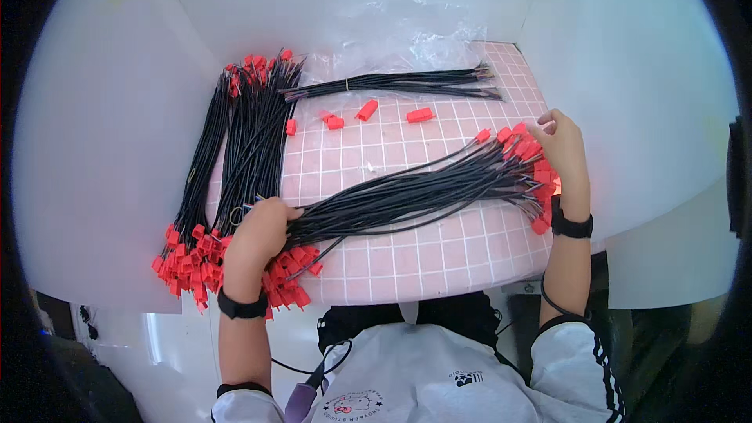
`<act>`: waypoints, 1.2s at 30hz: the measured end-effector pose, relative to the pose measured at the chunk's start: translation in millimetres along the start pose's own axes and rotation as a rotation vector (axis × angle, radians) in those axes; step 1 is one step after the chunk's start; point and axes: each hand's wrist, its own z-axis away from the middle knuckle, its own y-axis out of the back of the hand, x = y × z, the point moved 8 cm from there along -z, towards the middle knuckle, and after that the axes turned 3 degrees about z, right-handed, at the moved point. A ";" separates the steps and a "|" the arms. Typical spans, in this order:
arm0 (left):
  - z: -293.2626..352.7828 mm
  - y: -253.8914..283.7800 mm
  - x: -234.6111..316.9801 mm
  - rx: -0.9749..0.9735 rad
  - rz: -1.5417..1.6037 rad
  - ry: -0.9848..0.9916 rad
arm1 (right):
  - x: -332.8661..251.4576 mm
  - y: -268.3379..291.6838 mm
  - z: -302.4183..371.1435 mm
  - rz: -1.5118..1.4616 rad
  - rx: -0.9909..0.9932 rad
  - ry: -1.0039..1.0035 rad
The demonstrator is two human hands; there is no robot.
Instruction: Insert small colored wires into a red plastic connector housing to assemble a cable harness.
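A bundle of black cables (399, 196) lies across the table, with red plastic connectors (521, 145) at its right end. My left hand (262, 236) is closed round the bundle's left end, its thumb over the cables and its other fingers mostly hidden. Thin coloured wire tips poke out just above that hand. At the other end my right hand (562, 145) is beside the red connectors, fingers curled but apart, with nothing visible between them. Under and around my left hand lie more red connectors (205, 258), belonging to a second pile of black cables (254, 137) on the left.
Behind the bundle, a smaller tied bunch of black cables (392, 82) rests by a clear plastic bag (392, 43). Several loose red connectors (420, 115) are scattered on the pink tiled-pattern table (407, 266). White panels (345, 0) enclose the back and sides.
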 end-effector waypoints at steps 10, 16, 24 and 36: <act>-159.3 53.1 72.7 -0.060 -0.166 -0.240 | -164.2 -212.0 -101.7 0.293 -0.467 0.625; -246.0 -7.1 42.4 -0.049 -0.094 -0.011 | -166.8 -217.2 -90.7 0.472 -0.246 0.764; -260.2 -23.7 24.4 0.107 -0.093 -0.002 | -163.6 -179.6 -100.9 0.494 -0.288 0.818; -250.8 -7.8 6.5 0.149 0.080 0.001 | -109.5 15.0 -137.2 0.181 0.236 0.817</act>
